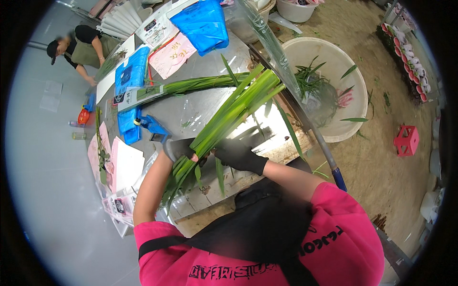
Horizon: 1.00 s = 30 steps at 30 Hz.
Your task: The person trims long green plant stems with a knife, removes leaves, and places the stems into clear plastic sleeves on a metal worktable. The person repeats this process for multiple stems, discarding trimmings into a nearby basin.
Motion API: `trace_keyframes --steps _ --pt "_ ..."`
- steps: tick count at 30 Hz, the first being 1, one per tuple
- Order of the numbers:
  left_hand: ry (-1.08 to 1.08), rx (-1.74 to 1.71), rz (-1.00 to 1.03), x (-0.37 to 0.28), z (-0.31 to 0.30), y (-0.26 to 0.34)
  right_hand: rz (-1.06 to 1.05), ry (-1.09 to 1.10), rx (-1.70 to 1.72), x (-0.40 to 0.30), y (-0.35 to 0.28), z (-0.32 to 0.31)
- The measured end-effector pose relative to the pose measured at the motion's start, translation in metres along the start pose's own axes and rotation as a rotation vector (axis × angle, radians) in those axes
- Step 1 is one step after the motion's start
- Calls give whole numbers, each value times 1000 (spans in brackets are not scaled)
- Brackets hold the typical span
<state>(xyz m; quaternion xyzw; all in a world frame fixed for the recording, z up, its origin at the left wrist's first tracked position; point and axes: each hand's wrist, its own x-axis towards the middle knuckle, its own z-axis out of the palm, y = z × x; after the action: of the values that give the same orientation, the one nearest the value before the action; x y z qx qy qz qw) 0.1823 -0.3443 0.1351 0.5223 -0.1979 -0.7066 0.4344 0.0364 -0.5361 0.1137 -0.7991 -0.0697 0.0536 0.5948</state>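
A thick bunch of long green stems with narrow leaves [236, 109] slants across in front of me, its cut ends up and to the right. My left hand [184, 149], in a black glove, is closed around its lower part. Against the right side of the bunch is my black-gloved right hand [240, 156], fingers curled inward; what they pinch is hidden. Loose leaves hang below both hands. Beyond them a second bunch of green stems [204, 83], partly in a printed clear sleeve, lies on the metal table [168, 118].
A white tub [361, 89] with leaf scraps stands right of the table behind a metal rail [318, 136]. Blue plastic packs [204, 26], a blue tape dispenser [154, 128] and pink papers lie on the table. A co-worker [86, 46] stands far left. A pink stool [407, 141] is on the floor.
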Motion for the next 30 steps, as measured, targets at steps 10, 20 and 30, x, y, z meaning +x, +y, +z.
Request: trace_keyframes --steps 10,20,30 --pt "291 502 -87 -26 8 21 -38 940 828 -84 69 -227" --pt "1312 1497 85 18 90 -27 180 978 404 -90 52 -223" --pt "1357 1487 74 38 94 -65 -251 -43 -532 -16 -31 -165"
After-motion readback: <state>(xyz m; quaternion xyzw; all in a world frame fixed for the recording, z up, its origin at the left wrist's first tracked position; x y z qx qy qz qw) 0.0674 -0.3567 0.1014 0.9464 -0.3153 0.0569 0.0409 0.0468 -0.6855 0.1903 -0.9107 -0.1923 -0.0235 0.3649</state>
